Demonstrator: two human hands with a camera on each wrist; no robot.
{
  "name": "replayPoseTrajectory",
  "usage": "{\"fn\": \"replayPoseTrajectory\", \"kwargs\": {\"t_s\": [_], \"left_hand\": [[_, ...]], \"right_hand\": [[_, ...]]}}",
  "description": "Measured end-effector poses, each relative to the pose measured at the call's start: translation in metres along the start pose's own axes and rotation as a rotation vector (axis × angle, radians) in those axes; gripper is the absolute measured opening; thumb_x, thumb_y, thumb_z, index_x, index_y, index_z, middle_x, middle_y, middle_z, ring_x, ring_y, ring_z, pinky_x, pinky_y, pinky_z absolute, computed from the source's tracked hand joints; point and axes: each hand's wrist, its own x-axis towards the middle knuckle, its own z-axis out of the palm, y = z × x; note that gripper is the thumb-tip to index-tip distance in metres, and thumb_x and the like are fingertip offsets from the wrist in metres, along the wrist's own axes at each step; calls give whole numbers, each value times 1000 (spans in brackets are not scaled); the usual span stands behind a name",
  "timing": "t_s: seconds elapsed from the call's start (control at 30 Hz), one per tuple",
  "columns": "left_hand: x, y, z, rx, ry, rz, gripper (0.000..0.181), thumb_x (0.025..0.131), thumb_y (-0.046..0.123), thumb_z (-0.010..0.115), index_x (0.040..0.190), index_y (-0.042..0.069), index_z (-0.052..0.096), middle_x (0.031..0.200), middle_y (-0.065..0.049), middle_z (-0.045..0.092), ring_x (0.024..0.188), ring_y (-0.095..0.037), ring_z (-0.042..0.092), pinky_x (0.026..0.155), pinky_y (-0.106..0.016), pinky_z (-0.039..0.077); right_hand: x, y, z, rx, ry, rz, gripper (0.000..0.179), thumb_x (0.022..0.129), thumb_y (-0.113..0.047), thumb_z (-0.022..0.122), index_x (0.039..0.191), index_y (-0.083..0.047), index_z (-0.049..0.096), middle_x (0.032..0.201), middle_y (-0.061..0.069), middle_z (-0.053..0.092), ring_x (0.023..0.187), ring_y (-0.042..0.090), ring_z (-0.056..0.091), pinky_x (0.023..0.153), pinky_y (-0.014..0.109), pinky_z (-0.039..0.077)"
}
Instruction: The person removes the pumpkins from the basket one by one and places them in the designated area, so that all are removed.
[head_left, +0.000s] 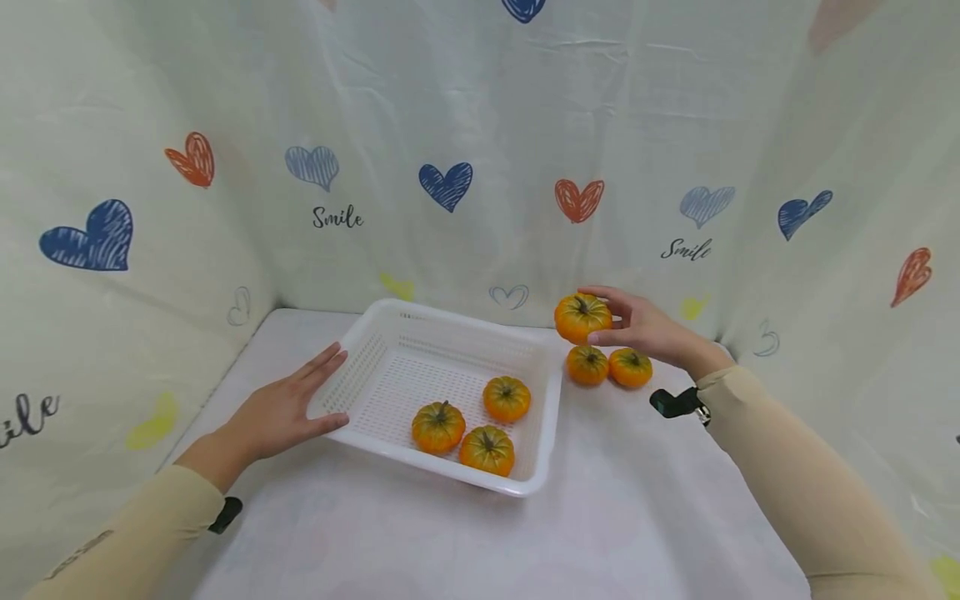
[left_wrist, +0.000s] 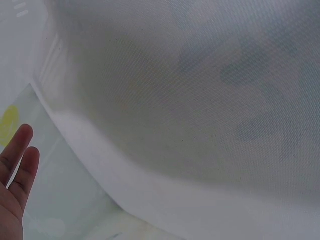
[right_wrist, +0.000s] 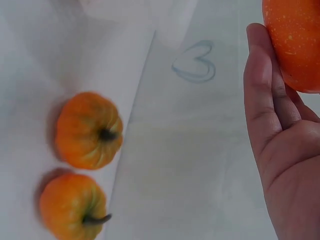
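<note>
In the head view my right hand point(head_left: 643, 327) grips a small orange pumpkin point(head_left: 579, 318) between thumb and fingers, lifted above the table. The same pumpkin point(right_wrist: 295, 47) shows at the upper right of the right wrist view. Two more pumpkins lie below it, one point(head_left: 587, 366) on the left and one point(head_left: 631, 367) on the right. My left hand point(head_left: 277, 410) is at the left end of a white plastic basket point(head_left: 542, 433), fingers straight and thumb spread near its rim. Three pumpkins sit inside: one point(head_left: 438, 427), another point(head_left: 487, 451) and a third point(head_left: 507, 399).
The basket stands at a slant on a white-covered table point(head_left: 600, 517). A pale curtain point(head_left: 510, 108) printed with hearts and "Smile" lettering hangs behind and along both sides of the table. Dark straps point(head_left: 678, 403) sit at the wrists over beige sleeves.
</note>
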Motion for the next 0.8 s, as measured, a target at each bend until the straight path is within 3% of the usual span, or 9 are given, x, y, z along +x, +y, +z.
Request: {"fn": "replayPoseTrajectory", "kwargs": {"t_s": [0.23,0.53,0.63,0.8], "left_hand": [[0,-1,0,-8,7,9,93,89,59,63,159,12,24,166,-6,16,133,-44,45,93,-60,47],[-1,0,-2,-13,12,26,92,90,58,63,159,12,24,166,-7,16,130,-45,48,91,-61,48],[-3,-1,-2,-10,4,9,92,90,57,64,159,11,23,166,-7,15,131,-45,47,91,-61,48],[-1,0,-1,-1,-4,9,94,90,60,62,160,12,22,166,-7,15,132,-45,46,92,-61,48]], "right_hand": [[-25,26,-12,54,65,84,82,90,-33,76,157,-30,30,159,7,29,141,39,30,106,68,29],[-55,62,-29,103,143,141,84,93,-31,73,160,-25,23,155,17,32,129,39,44,103,65,35],[-61,77,-31,121,148,158,82,95,-31,70,160,-22,22,154,19,33,123,36,52,101,56,42],[-72,102,-33,166,189,229,84,96,-36,67,161,-18,16,149,26,36,108,28,66,88,29,54]]}}
